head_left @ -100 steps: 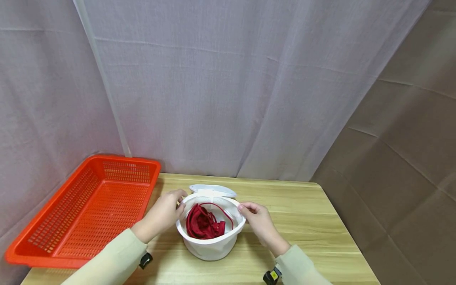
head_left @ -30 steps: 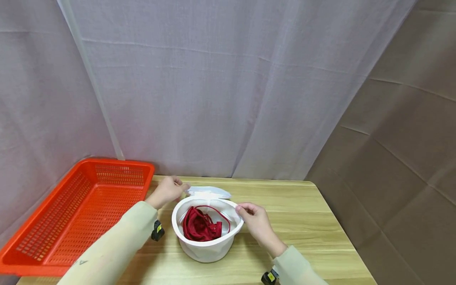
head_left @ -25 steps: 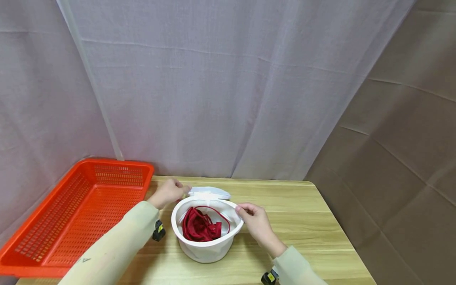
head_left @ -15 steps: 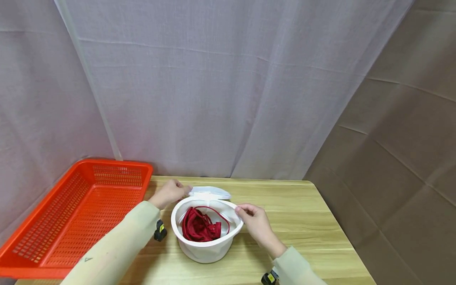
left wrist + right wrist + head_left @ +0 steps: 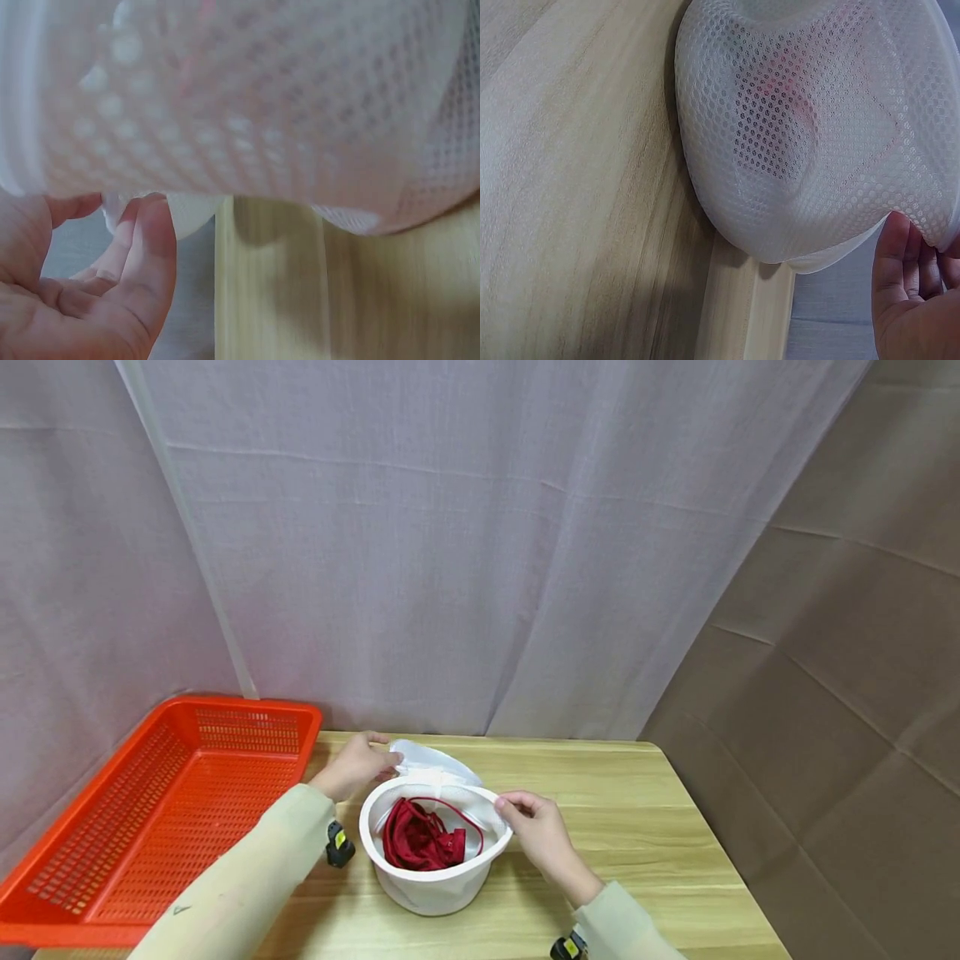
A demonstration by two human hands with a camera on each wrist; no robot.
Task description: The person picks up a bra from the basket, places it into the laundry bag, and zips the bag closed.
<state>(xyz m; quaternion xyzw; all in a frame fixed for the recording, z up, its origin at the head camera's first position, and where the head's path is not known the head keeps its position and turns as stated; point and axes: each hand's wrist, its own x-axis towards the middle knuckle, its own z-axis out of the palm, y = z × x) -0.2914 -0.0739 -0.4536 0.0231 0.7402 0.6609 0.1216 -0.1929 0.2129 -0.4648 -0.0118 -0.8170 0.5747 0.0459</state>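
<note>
A white mesh laundry bag [image 5: 431,893] stands upright on the table, its round top uncovered. Inside lies a red bra [image 5: 422,842], a thin strap curving up along the bag's inner wall. The bag's lid [image 5: 442,767] is folded back behind the rim, with its left end raised. My left hand [image 5: 357,766] pinches that left end between thumb and fingers. On the opposite side, my right hand [image 5: 543,835] pinches the bag's right rim. The mesh wall [image 5: 772,135] fills much of the right wrist view, red showing faintly through it.
A large orange-red plastic basket [image 5: 311,735] with perforated walls stands at the left of the wooden table [image 5: 615,827]. Grey cloth [image 5: 420,568] hangs behind the table, and a brown cloth wall [image 5: 840,693] rises along its right side.
My left hand has left the bag's left rim and gone back to the lid, whose left end is now lifted. My right hand keeps its grip on the right rim.
</note>
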